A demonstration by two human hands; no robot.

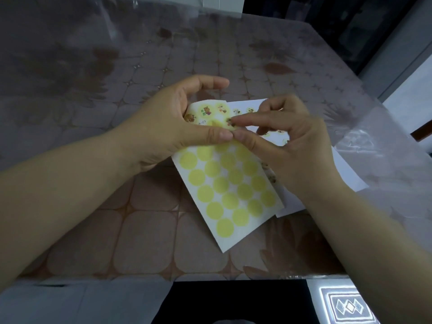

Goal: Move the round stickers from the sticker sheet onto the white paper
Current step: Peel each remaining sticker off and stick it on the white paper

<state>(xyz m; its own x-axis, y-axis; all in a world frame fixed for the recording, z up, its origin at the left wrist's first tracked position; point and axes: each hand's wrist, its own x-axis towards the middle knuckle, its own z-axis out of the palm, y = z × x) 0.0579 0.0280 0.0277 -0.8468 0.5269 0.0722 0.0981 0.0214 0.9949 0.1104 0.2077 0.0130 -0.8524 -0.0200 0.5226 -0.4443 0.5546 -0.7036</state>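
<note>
**Round sticker (pixel 228 124) being peeled at the fold of the sheet**

The sticker sheet (pixel 224 188) is held just above the bench (pixel 140 242), with its top edge bent over so the printed bear pictures face up. The lower part shows only pale yellow circles. The left hand (pixel 168 127) has its grip clenched on the sheet at the fold, thumb on top and fingers curled behind. The right hand (pixel 285 146) pinches the edge of the round sticker between forefinger and thumb, and one side of it looks lifted off the backing.

The step in hand looks like the peel itself. Next, the sticker would need to be drawn off slowly without creasing, then carried the short way right to the white paper (pixel 346 174). That paper lies flat on the bench, partly under the sheet and the right hand. The placed stickers (pixel 250 110) already sit along its far edge, so a bare spot beside them seems the likely target.

A short printed code sits near the fold, by the left thumb. It is too small to read with certainty.
</note>
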